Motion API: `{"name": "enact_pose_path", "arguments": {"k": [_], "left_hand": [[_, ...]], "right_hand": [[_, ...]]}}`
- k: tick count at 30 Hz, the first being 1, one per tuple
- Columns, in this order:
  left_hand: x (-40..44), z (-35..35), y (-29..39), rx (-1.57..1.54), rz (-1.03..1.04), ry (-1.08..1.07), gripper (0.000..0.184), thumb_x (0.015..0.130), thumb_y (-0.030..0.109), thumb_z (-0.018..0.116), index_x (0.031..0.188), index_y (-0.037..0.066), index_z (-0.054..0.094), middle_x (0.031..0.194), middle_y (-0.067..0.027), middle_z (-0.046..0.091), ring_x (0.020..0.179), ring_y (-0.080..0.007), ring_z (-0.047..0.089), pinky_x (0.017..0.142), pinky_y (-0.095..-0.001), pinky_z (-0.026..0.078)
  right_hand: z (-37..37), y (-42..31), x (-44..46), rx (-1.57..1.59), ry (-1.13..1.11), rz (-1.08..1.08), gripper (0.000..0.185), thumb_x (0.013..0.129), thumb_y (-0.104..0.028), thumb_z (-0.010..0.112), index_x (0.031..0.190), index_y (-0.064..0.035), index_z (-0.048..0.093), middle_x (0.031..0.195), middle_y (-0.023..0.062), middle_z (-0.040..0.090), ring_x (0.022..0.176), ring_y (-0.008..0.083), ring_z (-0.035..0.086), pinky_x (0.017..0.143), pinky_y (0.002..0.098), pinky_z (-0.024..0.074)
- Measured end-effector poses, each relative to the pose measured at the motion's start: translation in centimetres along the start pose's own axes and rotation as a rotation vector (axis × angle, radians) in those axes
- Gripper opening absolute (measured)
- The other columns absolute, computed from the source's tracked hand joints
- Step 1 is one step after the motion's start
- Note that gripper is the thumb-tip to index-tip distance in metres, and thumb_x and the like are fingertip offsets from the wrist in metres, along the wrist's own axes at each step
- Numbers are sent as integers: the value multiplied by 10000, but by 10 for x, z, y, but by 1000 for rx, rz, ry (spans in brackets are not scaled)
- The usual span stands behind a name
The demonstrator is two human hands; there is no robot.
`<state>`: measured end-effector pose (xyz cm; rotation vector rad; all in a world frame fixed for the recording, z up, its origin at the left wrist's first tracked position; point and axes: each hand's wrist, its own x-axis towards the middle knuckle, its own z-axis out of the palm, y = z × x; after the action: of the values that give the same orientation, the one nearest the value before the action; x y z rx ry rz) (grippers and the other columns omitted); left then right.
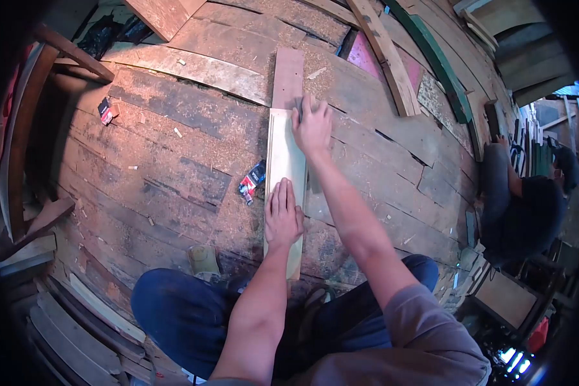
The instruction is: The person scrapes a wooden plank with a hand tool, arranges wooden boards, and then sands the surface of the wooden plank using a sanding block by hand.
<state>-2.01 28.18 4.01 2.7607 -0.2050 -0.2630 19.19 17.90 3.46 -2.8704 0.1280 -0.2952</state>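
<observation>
A long pale wooden board (285, 154) lies lengthwise in front of me, a groove running along its left edge. My left hand (283, 215) rests flat on its nearer half, fingers stretched forward. At the far right edge of the board, my right hand (313, 128) has its fingers bent down, closed around something dark and small that I cannot make out. A reddish-brown plank (288, 77) extends beyond the board's far end. Just left of the board, a small dark blue and red packet (252, 182) lies on the floor.
Sawdust and wood chips litter the plank floor (193, 141). Another small red packet (107, 112) lies to the left, near a wooden frame (26, 141). A timber beam (386, 58) and a green beam (439, 67) lie at the far right. Another person (524, 206) crouches at the right.
</observation>
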Motion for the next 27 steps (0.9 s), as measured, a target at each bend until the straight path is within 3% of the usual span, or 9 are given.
{"name": "enact_pose_path", "arguments": {"k": [4,8,9,13,15,17,20,25,27], "left_hand": [[-2,-2,-1,-58,16,40,791,914,243,532,1583,8,183,1652,-123,196,1520,-239,201,1232,-410,161],[-4,-14,-1,-174,30,51,850,865,237,602,1570,-11,197,1628,-148,229,1508,-294,217,1227,-434,176],[-5,-9,-4,-188,61,98,825,866,251,596,1549,-28,229,1590,-185,272,1479,-345,248,1214,-462,190],[-19,-6,-8,-309,-70,350,750,904,293,532,1519,-46,269,1556,-217,308,1436,-390,286,1191,-492,220],[-41,-1,-7,-300,-300,424,700,926,282,513,1500,-52,293,1535,-226,330,1412,-396,312,1170,-500,240],[-79,2,-8,-227,-530,475,590,973,277,477,1443,-60,360,1496,-236,368,1368,-405,355,1122,-515,282],[-133,20,-13,-100,-685,384,546,991,295,471,1399,-61,407,1463,-245,390,1336,-413,375,1109,-516,297],[-150,42,-12,-102,-667,450,412,995,285,479,1266,-23,521,1266,-217,494,1160,-378,461,994,-486,370],[-150,46,-17,-97,-657,457,391,995,291,477,1243,-6,536,1253,-210,502,1161,-375,461,992,-484,373]], "right_hand": [[-1,4,4,37,1,-17,578,935,-348,603,1427,-65,492,1123,234,519,1044,405,520,944,507,448],[-1,8,-19,20,8,-74,624,923,-356,621,1456,-77,456,1154,235,511,1074,416,513,962,516,440],[-4,9,-35,33,-17,-67,634,920,-354,626,1462,-79,448,1161,235,510,1082,419,511,966,518,438],[-24,-1,-105,56,-84,-18,650,909,-336,637,1474,-86,435,1170,227,505,1095,419,506,967,522,438],[-28,-4,-129,61,-67,-24,658,911,-338,635,1482,-85,427,1160,220,506,1087,409,511,958,517,443],[-37,-8,-176,62,-119,-9,665,915,-344,629,1490,-83,419,1148,214,508,1073,399,517,946,510,449],[-47,-21,-213,61,-159,-2,671,927,-361,613,1501,-78,412,1129,208,514,1047,387,525,930,497,457],[-59,-33,-283,50,-187,-28,644,944,-382,591,1493,-80,438,1102,213,526,1027,382,529,924,487,459],[-58,-38,-288,55,-193,-27,630,947,-379,588,1487,-86,448,1096,217,531,1025,385,531,922,489,460]]}}
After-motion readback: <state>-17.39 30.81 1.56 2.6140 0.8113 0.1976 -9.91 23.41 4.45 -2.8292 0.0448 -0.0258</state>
